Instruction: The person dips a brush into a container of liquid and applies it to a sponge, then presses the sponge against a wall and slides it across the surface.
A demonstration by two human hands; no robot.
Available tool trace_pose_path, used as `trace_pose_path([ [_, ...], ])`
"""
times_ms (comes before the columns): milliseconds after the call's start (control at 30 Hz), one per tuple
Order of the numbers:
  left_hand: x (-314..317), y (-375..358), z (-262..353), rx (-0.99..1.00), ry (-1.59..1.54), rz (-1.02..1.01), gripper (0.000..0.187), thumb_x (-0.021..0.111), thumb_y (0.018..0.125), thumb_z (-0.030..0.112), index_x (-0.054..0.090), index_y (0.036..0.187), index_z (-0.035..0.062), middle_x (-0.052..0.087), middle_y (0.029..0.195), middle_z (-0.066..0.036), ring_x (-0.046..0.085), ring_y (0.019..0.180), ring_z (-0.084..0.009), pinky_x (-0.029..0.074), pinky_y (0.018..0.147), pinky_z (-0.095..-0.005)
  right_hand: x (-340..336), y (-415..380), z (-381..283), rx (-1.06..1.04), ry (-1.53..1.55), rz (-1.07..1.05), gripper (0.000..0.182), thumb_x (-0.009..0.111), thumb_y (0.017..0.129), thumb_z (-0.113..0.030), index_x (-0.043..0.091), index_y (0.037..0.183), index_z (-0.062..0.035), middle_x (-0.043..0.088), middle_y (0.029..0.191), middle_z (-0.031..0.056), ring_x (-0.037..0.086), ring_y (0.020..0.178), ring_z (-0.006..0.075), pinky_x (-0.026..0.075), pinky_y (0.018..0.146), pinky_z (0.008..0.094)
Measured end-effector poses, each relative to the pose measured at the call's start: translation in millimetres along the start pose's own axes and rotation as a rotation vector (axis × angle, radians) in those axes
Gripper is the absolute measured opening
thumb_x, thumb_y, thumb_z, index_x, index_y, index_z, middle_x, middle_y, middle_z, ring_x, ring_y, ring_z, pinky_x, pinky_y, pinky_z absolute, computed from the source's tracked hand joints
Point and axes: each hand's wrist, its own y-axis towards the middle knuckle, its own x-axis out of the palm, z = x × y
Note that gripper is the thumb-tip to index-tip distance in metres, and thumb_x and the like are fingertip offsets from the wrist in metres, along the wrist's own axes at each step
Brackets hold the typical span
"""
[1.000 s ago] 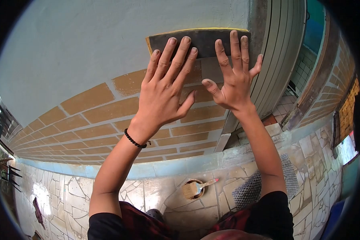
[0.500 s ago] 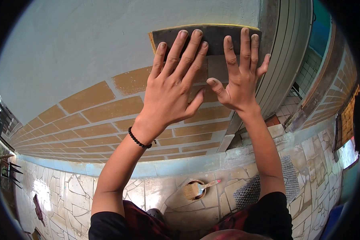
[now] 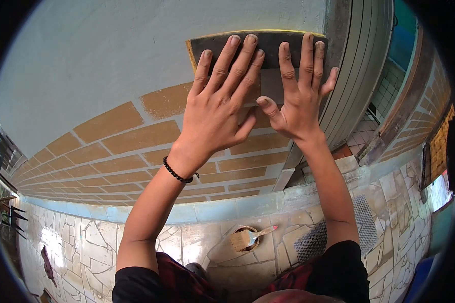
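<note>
A dark, flat rectangular pad (image 3: 271, 52) with yellow edges lies against the wall, just above the top row of tan painted brick shapes (image 3: 108, 122). My left hand (image 3: 212, 113) lies with its fingers stretched over the pad's left and middle part, its thumb pointing right. Over the pad's right part, my right hand (image 3: 302, 106) has its fingers spread and its thumb out to the left. Both hands press flat rather than grip. What lies behind the pad is hidden.
A grooved grey door panel (image 3: 357, 65) borders the wall on the right. Below, on the stone-patterned floor (image 3: 98, 237), a paintbrush (image 3: 264, 232) rests across a small round container (image 3: 257, 245). A grey textured mat (image 3: 366, 219) lies right of them.
Both hands stay flat on the pad with hardly any movement; the right hand sits very slightly further left in view. The whole view has shifted a little.
</note>
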Motion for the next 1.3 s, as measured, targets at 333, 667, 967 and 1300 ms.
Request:
trace_pose_path([
  [333, -11.0, -3.8, -9.9, 0.037, -0.002, -0.057, 0.098, 0.074, 0.076, 0.034, 0.036, 0.165, 0.0172, 0.029, 0.174, -0.007, 0.026, 0.161, -0.0257, 0.017, 0.133, -0.0482, -13.2, -7.8, 10.1, -0.030, -0.072, -0.101, 0.088, 0.035, 0.094, -0.086, 0.032, 0.167, -0.0368, 0.017, 0.177, 0.0117, 0.014, 0.164, 0.0305, -0.004, 0.117, 0.0759],
  [667, -5.8, -10.2, -10.7, 0.024, 0.021, -0.043, 0.097, 0.073, 0.079, 0.037, 0.036, 0.166, 0.0172, 0.029, 0.174, -0.008, 0.025, 0.161, -0.0267, 0.015, 0.133, -0.0492, -16.6, -8.5, 10.2, -0.032, -0.080, -0.125, 0.087, 0.039, 0.094, -0.085, 0.028, 0.167, -0.0395, 0.013, 0.178, 0.0091, 0.013, 0.164, 0.0284, 0.000, 0.115, 0.0799],
  [967, -5.2, -15.0, -4.1, -0.011, 0.031, -0.006, 0.094, 0.070, 0.081, 0.036, 0.037, 0.164, 0.0061, 0.028, 0.173, -0.018, 0.023, 0.161, -0.0346, 0.015, 0.132, -0.0517, -19.6, -7.5, 6.9, -0.018, -0.078, -0.138, 0.088, 0.042, 0.093, -0.084, 0.027, 0.168, -0.0395, 0.013, 0.178, 0.0088, 0.013, 0.164, 0.0285, -0.001, 0.116, 0.0792],
  [1300, -1.3, -23.2, 1.6, -0.040, 0.027, 0.026, 0.099, 0.071, 0.080, 0.032, 0.032, 0.162, -0.0062, 0.022, 0.169, -0.035, 0.018, 0.159, -0.0495, 0.020, 0.128, -0.0581, -16.7, -7.6, 2.3, -0.008, -0.064, -0.114, 0.087, 0.039, 0.095, -0.083, 0.027, 0.168, -0.0363, 0.012, 0.178, 0.0121, 0.011, 0.164, 0.0316, -0.002, 0.116, 0.0780],
])
